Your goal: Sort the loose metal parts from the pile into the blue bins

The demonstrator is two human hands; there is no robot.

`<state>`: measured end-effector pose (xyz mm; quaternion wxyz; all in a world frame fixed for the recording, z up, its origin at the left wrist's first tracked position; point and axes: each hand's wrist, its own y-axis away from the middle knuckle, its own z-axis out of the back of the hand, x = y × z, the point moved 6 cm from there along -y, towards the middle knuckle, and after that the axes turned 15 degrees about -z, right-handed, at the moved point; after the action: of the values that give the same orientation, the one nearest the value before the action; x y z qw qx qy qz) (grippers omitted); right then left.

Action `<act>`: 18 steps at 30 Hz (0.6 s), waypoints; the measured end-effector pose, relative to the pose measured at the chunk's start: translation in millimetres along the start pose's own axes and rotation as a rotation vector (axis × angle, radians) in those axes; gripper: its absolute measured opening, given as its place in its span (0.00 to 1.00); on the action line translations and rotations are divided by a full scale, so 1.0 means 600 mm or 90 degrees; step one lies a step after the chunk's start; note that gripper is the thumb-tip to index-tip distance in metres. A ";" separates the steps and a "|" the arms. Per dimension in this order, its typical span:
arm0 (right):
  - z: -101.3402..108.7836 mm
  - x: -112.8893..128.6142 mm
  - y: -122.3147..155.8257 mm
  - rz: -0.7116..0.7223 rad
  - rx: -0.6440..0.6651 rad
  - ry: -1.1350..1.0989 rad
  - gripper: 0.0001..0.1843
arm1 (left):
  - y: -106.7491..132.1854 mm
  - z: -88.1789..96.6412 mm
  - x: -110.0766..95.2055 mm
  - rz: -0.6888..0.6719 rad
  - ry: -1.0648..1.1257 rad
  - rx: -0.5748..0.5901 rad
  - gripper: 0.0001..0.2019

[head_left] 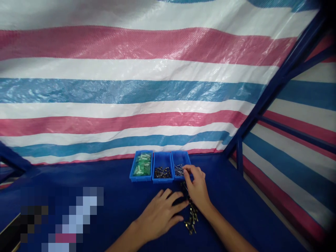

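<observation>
My left hand (164,214) is low over the blue tabletop, its fingers spread. Its fingertips reach the left side of a loose pile of brass-coloured and dark metal pieces (193,218), which look like small screws or fasteners. At the front of the right blue bin (180,155), my right hand (196,187) has thumb and index finger pinched together. Anything between those fingertips is too small to make out. Silver screws (179,169) lie in that bin, just left of the fingertips. My right hand and forearm partly hide the pile.
The middle blue bin (162,159) contains dark metal pieces (162,172). In the left blue bin (133,175) are green-and-clear plastic packets (142,164). Striped sheeting (131,91) hangs behind the blue table (110,192); blue frame bars (258,105) stand at right. A blurred patch covers the lower left.
</observation>
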<state>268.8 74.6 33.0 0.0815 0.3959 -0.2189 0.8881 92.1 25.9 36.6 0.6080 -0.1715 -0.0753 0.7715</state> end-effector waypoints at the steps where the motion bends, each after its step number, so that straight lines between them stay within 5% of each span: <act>1: 0.000 -0.001 0.000 0.000 0.000 0.004 0.13 | 0.001 -0.001 0.000 -0.001 0.002 0.001 0.24; 5: 0.001 -0.001 -0.001 -0.001 -0.005 0.008 0.13 | 0.009 -0.007 0.012 0.006 -0.013 -0.025 0.13; 18: 0.005 0.000 -0.002 -0.005 -0.006 0.011 0.13 | 0.031 -0.017 0.061 0.166 -0.040 -0.096 0.08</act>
<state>271.1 74.5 35.3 0.0890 0.3889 -0.2210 0.8899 71.3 55.4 14.8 0.4851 -0.2005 -0.1289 0.8413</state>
